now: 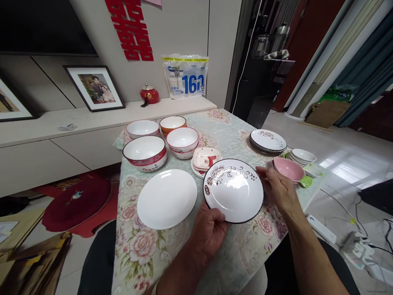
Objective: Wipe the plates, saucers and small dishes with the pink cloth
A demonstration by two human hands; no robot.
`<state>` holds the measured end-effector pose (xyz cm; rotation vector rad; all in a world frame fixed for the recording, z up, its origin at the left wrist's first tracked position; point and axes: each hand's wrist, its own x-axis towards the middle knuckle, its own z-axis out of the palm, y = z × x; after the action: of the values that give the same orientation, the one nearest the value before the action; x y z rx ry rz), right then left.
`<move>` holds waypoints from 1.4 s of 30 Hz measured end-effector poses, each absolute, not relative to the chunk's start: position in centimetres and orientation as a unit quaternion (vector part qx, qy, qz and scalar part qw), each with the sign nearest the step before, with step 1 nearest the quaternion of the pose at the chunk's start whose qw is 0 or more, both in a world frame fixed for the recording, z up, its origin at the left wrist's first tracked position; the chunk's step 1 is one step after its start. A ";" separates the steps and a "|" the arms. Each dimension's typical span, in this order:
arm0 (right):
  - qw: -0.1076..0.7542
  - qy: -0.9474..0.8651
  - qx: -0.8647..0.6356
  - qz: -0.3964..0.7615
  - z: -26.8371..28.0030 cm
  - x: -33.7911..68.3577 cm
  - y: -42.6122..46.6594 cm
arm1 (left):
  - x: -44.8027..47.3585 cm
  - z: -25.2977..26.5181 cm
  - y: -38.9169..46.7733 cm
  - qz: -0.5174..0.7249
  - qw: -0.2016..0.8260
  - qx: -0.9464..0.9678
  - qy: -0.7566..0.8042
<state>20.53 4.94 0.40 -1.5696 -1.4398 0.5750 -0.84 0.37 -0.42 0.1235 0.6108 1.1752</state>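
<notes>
A round white plate (238, 192) with a dark rim and brown flower pattern is held just above the table, tilted slightly toward me. My left hand (210, 227) grips its lower left edge, thumb on top and fingers underneath. At the right edge my right hand (278, 188) is closed around the rim, its lower fingers partly hidden. To the left lies a plain white plate (167, 198). Behind the held plate are small square dishes (206, 157) with a red design. A stack of similar dark-rimmed plates (268, 140) stands at the back right.
Stacked bowls (145, 149) occupy the table's far left. On the right edge sit a pink bowl (288, 169) and small white dishes (302, 155). A flowered tablecloth (143, 246) covers the table. Behind it, a ledge bears a red jar (150, 96) and a bag of cups (186, 78).
</notes>
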 end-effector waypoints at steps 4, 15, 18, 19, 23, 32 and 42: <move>0.463 -0.544 -0.637 0.290 1.3 20.3 3.5 | -0.9 -0.7 0.4 0.550 0.784 0.064 0.281; 0.498 -0.383 -0.498 0.597 -2.2 13.5 -1.3 | -0.2 -0.4 0.5 0.576 0.770 0.126 0.242; 0.551 -0.314 -0.488 0.600 -2.5 12.3 -1.4 | 0.0 -0.5 0.3 0.551 0.785 0.146 0.244; 0.566 -0.293 -0.488 0.597 -2.4 12.2 -1.3 | 0.0 -0.6 0.2 0.544 0.789 0.153 0.243; 0.601 -0.235 -0.482 0.592 -0.9 12.8 -0.8 | -0.2 -1.0 0.1 0.551 0.793 0.175 0.192; 0.667 -0.137 -0.497 0.539 4.5 17.0 5.4 | -0.4 -1.9 0.0 0.452 0.839 0.179 0.245; 0.704 -0.051 -0.521 0.479 4.5 19.1 15.8 | -0.4 -1.6 0.0 0.435 0.846 0.168 0.261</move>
<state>19.08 15.76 4.47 -1.1587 -0.1131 1.0660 -0.42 0.01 -1.59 0.3538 0.5501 0.9167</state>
